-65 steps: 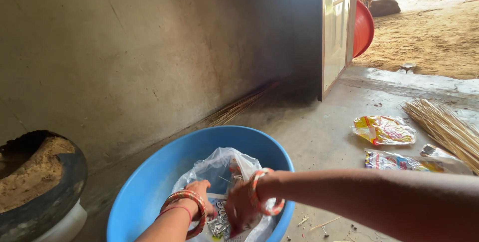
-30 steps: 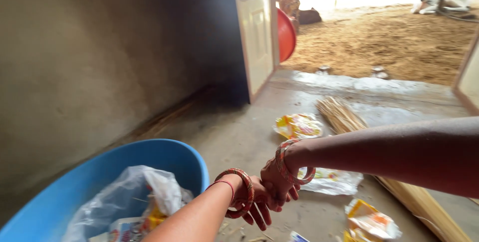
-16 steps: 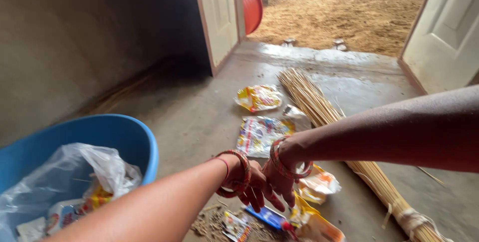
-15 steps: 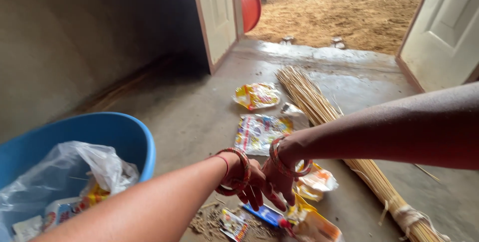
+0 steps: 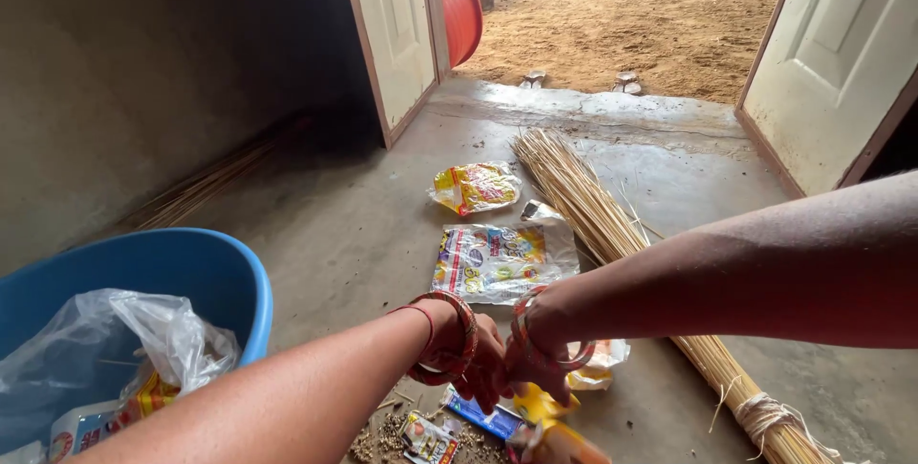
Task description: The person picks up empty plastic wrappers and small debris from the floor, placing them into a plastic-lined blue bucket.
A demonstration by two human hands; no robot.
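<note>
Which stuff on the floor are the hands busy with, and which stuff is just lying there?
Busy with:
- left hand and right hand, close together above the wrapper pile
- yellow wrapper under the right hand

Just lying there:
- stick broom
- big flat wrapper
- yellow packet
- blue tub holding a clear plastic bag
- red basin

glossy plastic wrappers (image 5: 504,258), smooth blue plastic tub (image 5: 206,273), rough matt concrete floor (image 5: 354,225), straw broom (image 5: 612,225).

Both forearms are bare, no sleeves showing; the left hand (image 5: 475,365) wears red and gold bangles at the wrist; the right hand (image 5: 529,368) wears similar reddish bangles.
</note>
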